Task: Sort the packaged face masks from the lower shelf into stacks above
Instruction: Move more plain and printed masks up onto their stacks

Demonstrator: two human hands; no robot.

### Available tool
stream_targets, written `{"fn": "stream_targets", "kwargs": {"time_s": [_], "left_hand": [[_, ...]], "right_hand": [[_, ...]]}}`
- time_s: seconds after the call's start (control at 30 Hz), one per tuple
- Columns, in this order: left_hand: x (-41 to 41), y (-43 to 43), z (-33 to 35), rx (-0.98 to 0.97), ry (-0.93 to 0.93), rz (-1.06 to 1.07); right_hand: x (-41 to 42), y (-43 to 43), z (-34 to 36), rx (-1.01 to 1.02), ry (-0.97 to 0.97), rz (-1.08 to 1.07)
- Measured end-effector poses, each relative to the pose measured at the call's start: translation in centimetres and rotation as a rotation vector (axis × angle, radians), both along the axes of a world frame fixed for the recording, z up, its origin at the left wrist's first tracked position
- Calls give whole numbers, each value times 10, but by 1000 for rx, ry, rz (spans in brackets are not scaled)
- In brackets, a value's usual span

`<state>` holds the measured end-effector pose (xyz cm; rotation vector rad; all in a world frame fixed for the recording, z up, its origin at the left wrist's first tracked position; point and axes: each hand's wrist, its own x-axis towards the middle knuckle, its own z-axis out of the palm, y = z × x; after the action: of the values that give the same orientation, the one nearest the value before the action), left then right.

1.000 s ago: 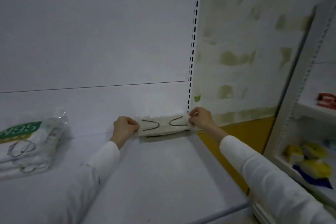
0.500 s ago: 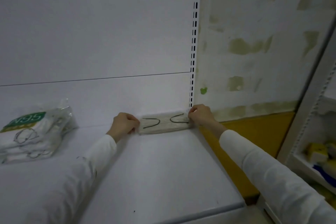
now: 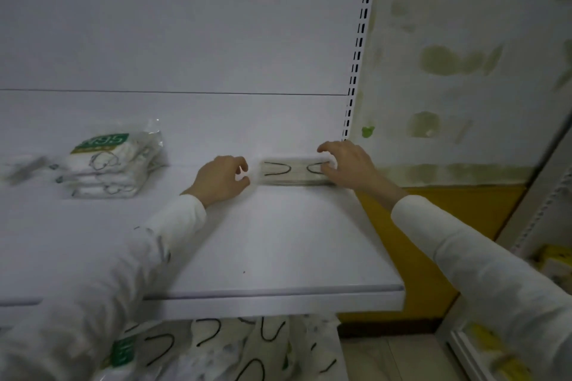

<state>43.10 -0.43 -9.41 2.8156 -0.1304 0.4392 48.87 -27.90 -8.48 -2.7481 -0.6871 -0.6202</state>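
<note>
Flat mask stack (image 3: 294,172) at the back right of the upper shelf (image 3: 278,241)

Its right end is clasped by the right hand (image 3: 346,161), fingers curved round it; the left hand (image 3: 221,179) is held just beside the left end, fingers loosely parted, contact unclear. Light, limp, slippery, it is judged best taken by both ends. N95 packs (image 3: 108,164) are piled leftward; loose masks (image 3: 232,346) are heaped beneath the shelf
</note>
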Motion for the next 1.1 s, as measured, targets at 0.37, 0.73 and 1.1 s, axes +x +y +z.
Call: {"fn": "stream_targets", "kwargs": {"time_s": [0.37,0.73,1.1], "left_hand": [[-147,16,-17,-343,-126,-211],[-262,31,-129,-610,-64,-341],[-266,46,-338,-758,439,245]], "right_hand": [[-169,45,-35,129,-154,246],[-264,38,-143,90,-259,572],[-214,82,-368,502,1050,-511]]}}
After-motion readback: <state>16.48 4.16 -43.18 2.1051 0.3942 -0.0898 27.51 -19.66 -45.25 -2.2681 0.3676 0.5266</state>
